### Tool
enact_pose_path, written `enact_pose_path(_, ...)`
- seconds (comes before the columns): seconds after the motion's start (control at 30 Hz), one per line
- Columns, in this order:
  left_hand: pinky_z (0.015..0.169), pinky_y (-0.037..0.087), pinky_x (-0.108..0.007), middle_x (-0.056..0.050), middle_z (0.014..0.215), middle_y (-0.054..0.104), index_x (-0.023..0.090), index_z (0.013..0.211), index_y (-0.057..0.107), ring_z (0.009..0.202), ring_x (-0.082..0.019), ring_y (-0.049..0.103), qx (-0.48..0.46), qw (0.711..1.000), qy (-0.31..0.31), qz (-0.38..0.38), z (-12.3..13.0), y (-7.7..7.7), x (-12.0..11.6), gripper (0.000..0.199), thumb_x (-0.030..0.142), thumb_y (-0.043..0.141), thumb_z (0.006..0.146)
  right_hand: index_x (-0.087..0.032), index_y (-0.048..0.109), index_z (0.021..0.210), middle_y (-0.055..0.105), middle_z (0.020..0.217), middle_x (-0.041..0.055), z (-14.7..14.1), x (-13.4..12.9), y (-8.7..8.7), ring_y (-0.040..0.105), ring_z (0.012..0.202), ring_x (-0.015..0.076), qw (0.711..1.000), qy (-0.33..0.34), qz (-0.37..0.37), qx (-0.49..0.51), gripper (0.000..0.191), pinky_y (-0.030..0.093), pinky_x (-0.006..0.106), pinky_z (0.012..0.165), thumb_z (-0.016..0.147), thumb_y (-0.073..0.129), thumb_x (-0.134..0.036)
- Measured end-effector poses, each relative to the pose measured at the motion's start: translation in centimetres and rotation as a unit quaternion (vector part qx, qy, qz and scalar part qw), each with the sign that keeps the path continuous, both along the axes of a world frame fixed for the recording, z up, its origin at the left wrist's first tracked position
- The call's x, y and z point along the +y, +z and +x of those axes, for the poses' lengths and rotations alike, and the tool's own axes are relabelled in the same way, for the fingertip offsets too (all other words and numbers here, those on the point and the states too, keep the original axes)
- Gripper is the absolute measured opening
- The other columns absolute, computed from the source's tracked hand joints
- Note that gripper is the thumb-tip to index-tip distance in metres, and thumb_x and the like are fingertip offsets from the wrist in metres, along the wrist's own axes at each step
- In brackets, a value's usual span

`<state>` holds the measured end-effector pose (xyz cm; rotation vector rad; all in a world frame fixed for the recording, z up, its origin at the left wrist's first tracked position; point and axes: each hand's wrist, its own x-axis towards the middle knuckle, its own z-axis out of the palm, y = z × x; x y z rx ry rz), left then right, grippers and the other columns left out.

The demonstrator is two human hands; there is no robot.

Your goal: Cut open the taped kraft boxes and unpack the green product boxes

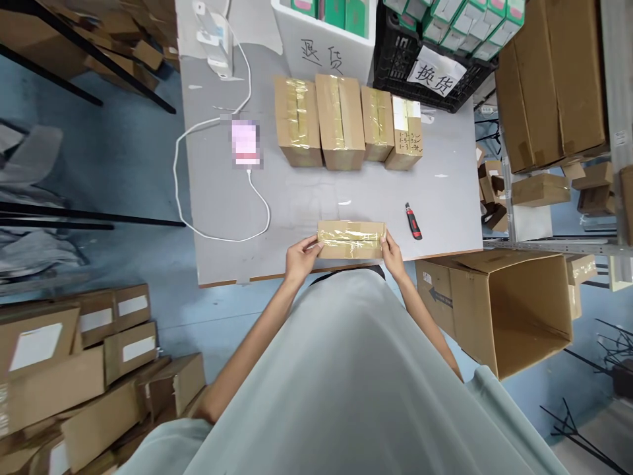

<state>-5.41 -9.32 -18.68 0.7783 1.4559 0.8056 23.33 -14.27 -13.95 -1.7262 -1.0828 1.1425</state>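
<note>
A small cardboard box (351, 231), sealed with shiny clear-yellow tape, is at the table's front edge, held level between both hands. My left hand (301, 257) grips its left end, thumb on the near corner. At the other end, my right hand (392, 254) has its fingers closed on the right side. A red and black utility knife (413, 221) lies on the table to the right of my right hand. Farther back stand several taped cartons in a row, among them a wide carton (340, 122) and a smaller one with handwriting (405, 135).
Behind the cartons are a white foam bin (324, 56) and a black crate (390, 79) with green-and-white boxes. A white cable (174, 171) loops across the left of the table from a power strip (220, 56). A large open carton (459, 310) stands at the right; stacked boxes (84, 382) fill the lower left.
</note>
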Motion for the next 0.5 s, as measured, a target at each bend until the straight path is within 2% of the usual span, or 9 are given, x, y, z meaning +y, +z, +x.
enact_pose_path(0.13,0.112,0.065,-0.052,-0.013,0.128,0.088,0.019,0.119,0.089,0.117,-0.036,0.083,0.077,0.997,0.018,-0.01,-2.5,-0.1,-0.3,0.056,0.056,0.093,0.077,-0.019,0.074,0.157,0.072,0.165,0.0127,-2.2,1.7,-2.9,0.059,0.163,0.0307,0.999,0.011,-0.018,0.033,0.098,0.039,0.051,0.142,0.098,0.056,-0.095)
enact_pose_path(0.23,0.11,0.066,-0.05,-0.015,0.126,0.087,0.017,0.117,0.087,0.115,-0.035,0.083,0.079,0.996,0.035,-0.015,-3.0,-0.5,-0.2,0.059,0.059,0.095,0.076,-0.021,0.078,0.15,0.078,0.157,0.011,-2.9,2.3,-4.3,0.062,0.159,0.0295,0.999,0.013,-0.026,0.031,0.092,0.041,0.05,0.14,0.097,0.058,-0.093)
enact_pose_path(0.33,0.109,0.065,-0.048,-0.017,0.126,0.085,0.016,0.119,0.083,0.116,-0.033,0.081,0.065,0.997,0.051,-0.012,-2.8,-1.2,-0.1,0.063,0.066,0.091,0.08,-0.019,0.079,0.148,0.078,0.156,0.0117,-2.7,2.4,-4.7,0.064,0.158,0.0294,0.999,0.018,-0.023,0.035,0.092,0.042,0.048,0.139,0.097,0.058,-0.093)
enact_pose_path(0.43,0.104,0.065,-0.044,-0.018,0.127,0.083,0.018,0.12,0.075,0.115,-0.029,0.08,0.043,0.997,0.057,-0.03,-2.2,-2.1,0.0,0.063,0.076,0.071,0.096,-0.018,0.079,0.148,0.077,0.157,0.0143,-2.2,2.3,-4.8,0.065,0.156,0.0305,0.999,0.021,-0.009,0.041,0.092,0.043,0.048,0.138,0.098,0.057,-0.092)
enact_pose_path(0.5,0.1,0.065,-0.042,-0.018,0.122,0.082,0.019,0.115,0.071,0.113,-0.028,0.08,0.038,0.998,0.041,-0.042,-1.6,-2.7,0.1,0.065,0.082,0.057,0.102,-0.018,0.08,0.145,0.079,0.153,0.0143,-1.7,2.4,-4.8,0.067,0.153,0.0308,0.999,0.023,-0.001,0.04,0.086,0.045,0.05,0.136,0.1,0.057,-0.088)
